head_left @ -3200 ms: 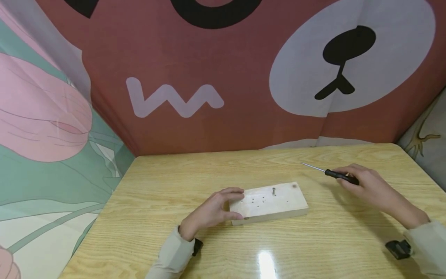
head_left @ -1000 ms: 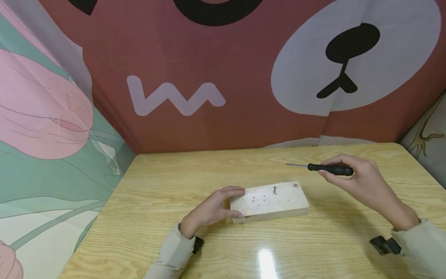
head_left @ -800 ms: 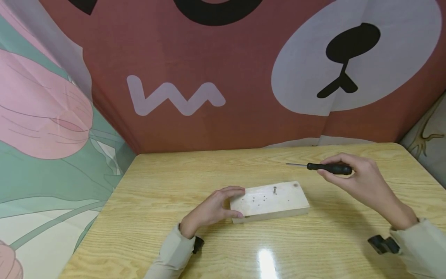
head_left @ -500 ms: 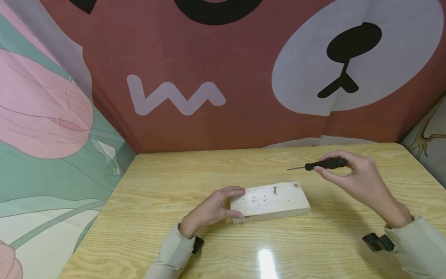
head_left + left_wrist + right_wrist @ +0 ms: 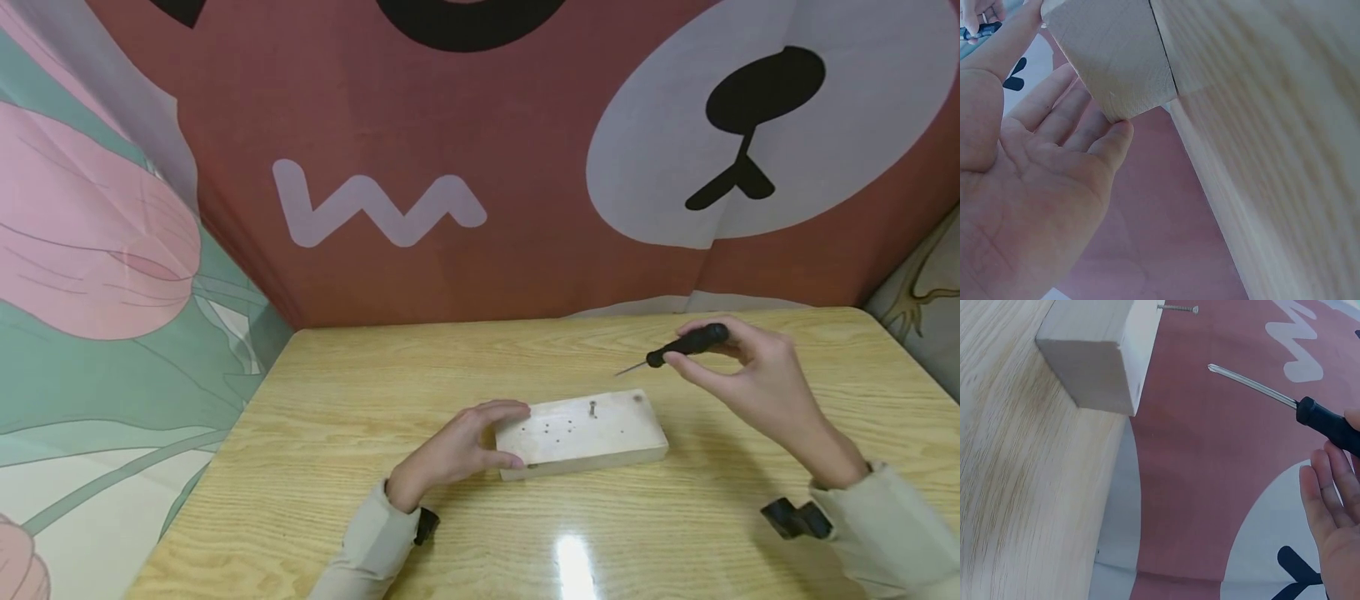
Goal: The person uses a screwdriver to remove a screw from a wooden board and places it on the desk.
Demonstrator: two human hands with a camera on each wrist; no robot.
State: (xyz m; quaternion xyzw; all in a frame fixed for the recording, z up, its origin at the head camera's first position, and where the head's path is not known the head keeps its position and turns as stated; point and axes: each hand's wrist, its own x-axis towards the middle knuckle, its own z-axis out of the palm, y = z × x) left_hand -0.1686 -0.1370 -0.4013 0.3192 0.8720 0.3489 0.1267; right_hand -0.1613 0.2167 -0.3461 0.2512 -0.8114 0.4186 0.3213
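A pale wooden block (image 5: 592, 437) with several small holes lies on the table. One screw (image 5: 592, 408) stands up from its top near the far edge, and its threaded shank (image 5: 1179, 308) shows in the right wrist view. My left hand (image 5: 459, 450) grips the block's left end, thumb on the near side and fingers over the far side. Above and to the right of the block, my right hand (image 5: 757, 379) holds a screwdriver (image 5: 690, 343) by its black handle. The screwdriver's cross-shaped tip (image 5: 1212, 368) points down and left, apart from the screw.
The wood-grain table (image 5: 360, 400) runs back to a red fabric backdrop (image 5: 450, 283) with a printed bear face. A green and pink printed cloth (image 5: 97, 250) hangs at the left. Dark wrist cameras (image 5: 797, 518) sit at both cuffs.
The right hand has come left toward the block, and the screwdriver has tilted from nearly level to tip-down. The left hand and the block have stayed in place.
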